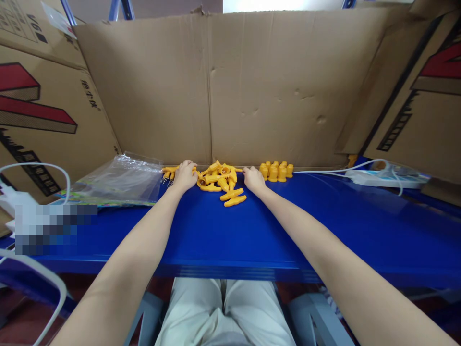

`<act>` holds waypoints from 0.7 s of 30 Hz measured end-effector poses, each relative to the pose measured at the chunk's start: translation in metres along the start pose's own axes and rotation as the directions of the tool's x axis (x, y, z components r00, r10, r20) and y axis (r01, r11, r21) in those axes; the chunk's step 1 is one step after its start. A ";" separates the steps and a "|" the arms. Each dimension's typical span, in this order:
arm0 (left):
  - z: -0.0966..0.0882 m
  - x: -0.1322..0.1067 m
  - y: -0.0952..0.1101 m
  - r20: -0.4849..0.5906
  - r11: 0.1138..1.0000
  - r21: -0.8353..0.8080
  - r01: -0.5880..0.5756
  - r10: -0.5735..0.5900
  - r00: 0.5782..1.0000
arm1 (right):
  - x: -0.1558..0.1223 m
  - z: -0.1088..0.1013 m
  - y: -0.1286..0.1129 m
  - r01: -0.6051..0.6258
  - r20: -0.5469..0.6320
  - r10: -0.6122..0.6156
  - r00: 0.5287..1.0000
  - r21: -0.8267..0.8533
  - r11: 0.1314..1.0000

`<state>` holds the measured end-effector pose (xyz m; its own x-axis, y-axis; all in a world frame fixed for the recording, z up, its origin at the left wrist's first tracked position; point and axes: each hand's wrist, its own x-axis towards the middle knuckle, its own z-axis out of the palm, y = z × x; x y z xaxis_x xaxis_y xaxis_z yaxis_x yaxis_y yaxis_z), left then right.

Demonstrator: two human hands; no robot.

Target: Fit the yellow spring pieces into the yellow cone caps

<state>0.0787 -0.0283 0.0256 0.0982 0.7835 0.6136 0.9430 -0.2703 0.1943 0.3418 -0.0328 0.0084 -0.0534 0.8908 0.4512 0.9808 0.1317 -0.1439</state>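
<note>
Across the far part of the blue table lies a loose pile of yellow plastic parts (219, 179), some with hollow round ends. My left hand (186, 176) is at the pile's left side, fingers curled down over yellow pieces; what they grip is hidden. Yellow pieces with small metal rings (168, 175) lie just left of it. My right hand (254, 179) is closed at the pile's right side, its fingertips by the end of a thin yellow piece. Two yellow bar-shaped pieces (235, 200) lie in front of the pile. Several yellow cup-shaped parts (276, 172) stand upright in rows beside my right hand.
Clear plastic bags (122, 180) are stacked at the left. A tall cardboard sheet (270, 86) closes off the back, with printed cartons (39, 110) at the sides. A white power strip (389, 178) with cables lies at the right on the blue table (230, 235).
</note>
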 end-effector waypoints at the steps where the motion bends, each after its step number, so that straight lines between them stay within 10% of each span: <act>1: -0.001 0.000 0.001 -0.008 1.000 -0.005 -0.013 0.013 1.000 | 0.000 -0.001 0.000 0.010 -0.020 -0.010 1.000 0.002 1.000; 12: -0.005 0.004 0.031 0.016 0.960 -0.191 -0.203 0.209 0.978 | -0.004 -0.009 -0.017 0.226 -0.281 -0.131 0.951 0.338 0.914; 21: 0.002 0.002 0.063 0.038 0.804 -0.575 -0.153 0.212 0.976 | -0.007 -0.015 -0.038 0.474 -0.432 -0.327 0.841 0.292 0.831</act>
<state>0.1387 -0.0421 0.0375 0.3080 0.7287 0.6117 0.5602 -0.6586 0.5025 0.3077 -0.0508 0.0242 -0.2849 0.5180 0.8065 0.7349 0.6582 -0.1631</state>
